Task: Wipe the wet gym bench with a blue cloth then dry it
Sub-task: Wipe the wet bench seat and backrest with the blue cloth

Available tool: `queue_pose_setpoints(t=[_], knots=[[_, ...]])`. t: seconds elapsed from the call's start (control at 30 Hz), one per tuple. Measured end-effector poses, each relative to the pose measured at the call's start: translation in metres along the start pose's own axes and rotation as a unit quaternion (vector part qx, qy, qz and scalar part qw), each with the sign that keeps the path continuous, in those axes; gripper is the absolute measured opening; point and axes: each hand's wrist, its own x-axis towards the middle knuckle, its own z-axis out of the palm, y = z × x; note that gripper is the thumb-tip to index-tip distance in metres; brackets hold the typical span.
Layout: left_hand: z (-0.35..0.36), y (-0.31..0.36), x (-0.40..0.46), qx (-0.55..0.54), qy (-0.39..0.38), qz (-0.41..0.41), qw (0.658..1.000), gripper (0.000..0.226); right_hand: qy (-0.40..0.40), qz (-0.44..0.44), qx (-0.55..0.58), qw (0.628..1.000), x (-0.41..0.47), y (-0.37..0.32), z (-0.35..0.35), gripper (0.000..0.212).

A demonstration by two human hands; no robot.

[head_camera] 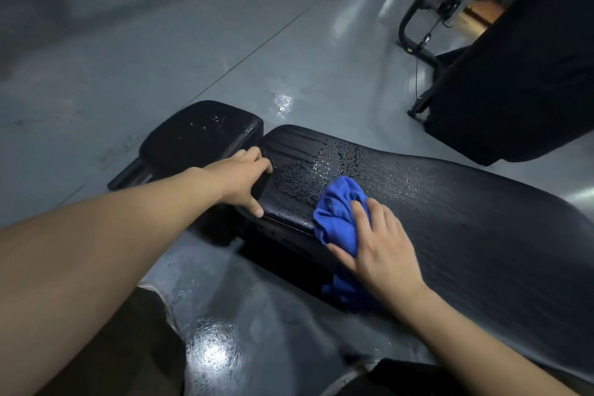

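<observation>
A long black gym bench pad [466, 219] runs from the centre to the lower right, beaded with water drops near its left end. A smaller black seat pad [199, 135] sits just left of it, with a few drops on it. My left hand [244, 180] grips the left end of the long pad, fingers curled over its edge. My right hand [379, 241] presses a bunched blue cloth [337, 215] flat on the pad's near edge; part of the cloth hangs down the side.
The grey floor [160, 51] is glossy, with wet patches in front of the bench and beyond it. A large black padded machine [520, 67] with a metal frame stands at the upper right. My legs show at the bottom edge.
</observation>
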Motion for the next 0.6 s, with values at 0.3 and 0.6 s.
queue_pose_setpoints(t=[0.3, 0.6], knots=[[-0.001, -0.001, -0.003, 0.033, 0.000, 0.023, 0.999, 0.095, 0.017, 0.046, 0.015, 0.999, 0.009, -0.001, 0.004, 0.084], [-0.002, 0.000, 0.003, 0.049, 0.008, 0.032, 0.998, 0.094, -0.003, 0.094, 0.044, 0.995, 0.115, -0.013, 0.038, 0.086]])
